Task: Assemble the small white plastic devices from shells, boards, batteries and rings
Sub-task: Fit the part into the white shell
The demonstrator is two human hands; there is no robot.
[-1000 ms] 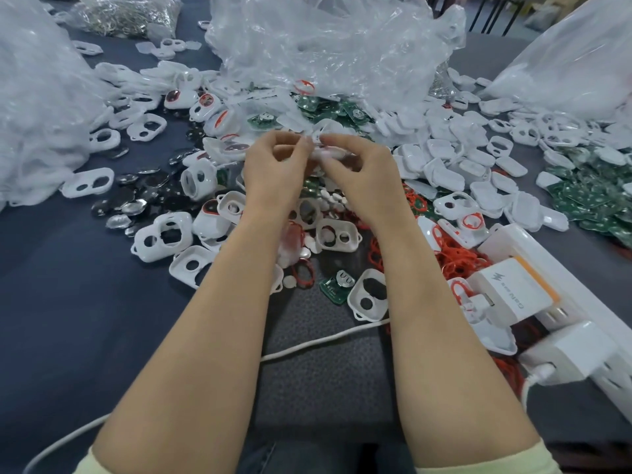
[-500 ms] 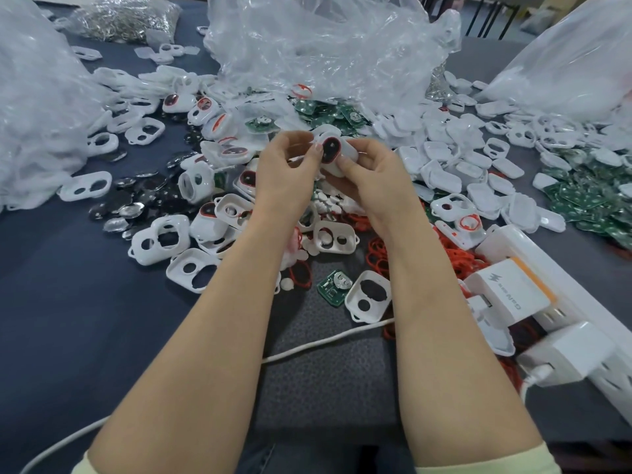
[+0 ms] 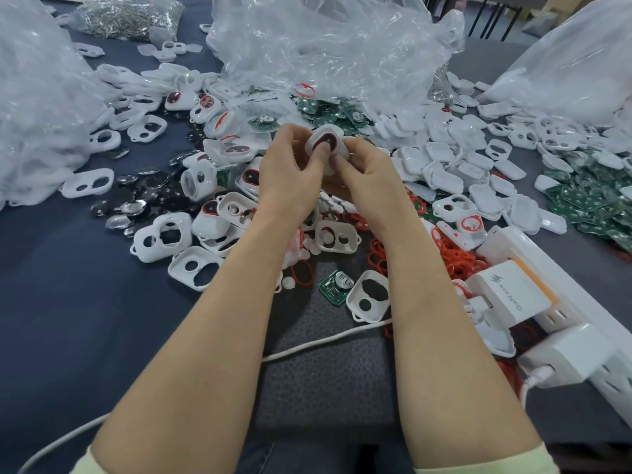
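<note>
Both hands hold one white device [image 3: 327, 142] with a red ring around a dark oval window, raised above the table's middle. My left hand [image 3: 290, 165] grips its left side, thumb pressed on the window. My right hand [image 3: 364, 172] pinches its right edge. Empty white shells [image 3: 163, 236] with two holes lie at the left. A green board [image 3: 337, 285] lies near another shell [image 3: 371, 299] in front. Red rings [image 3: 455, 258] are heaped at the right. Round shiny batteries [image 3: 133, 208] spread at the left.
Clear plastic bags [image 3: 325, 46] stand behind and on both sides. White covers [image 3: 451, 165] and more green boards [image 3: 588, 200] fill the right. A white power strip with chargers [image 3: 519, 295] lies at the right front, and a white cable [image 3: 307, 345] crosses the grey mat.
The device has turned in my hands so its red-ringed window faces me, and my left thumb has come onto the window.
</note>
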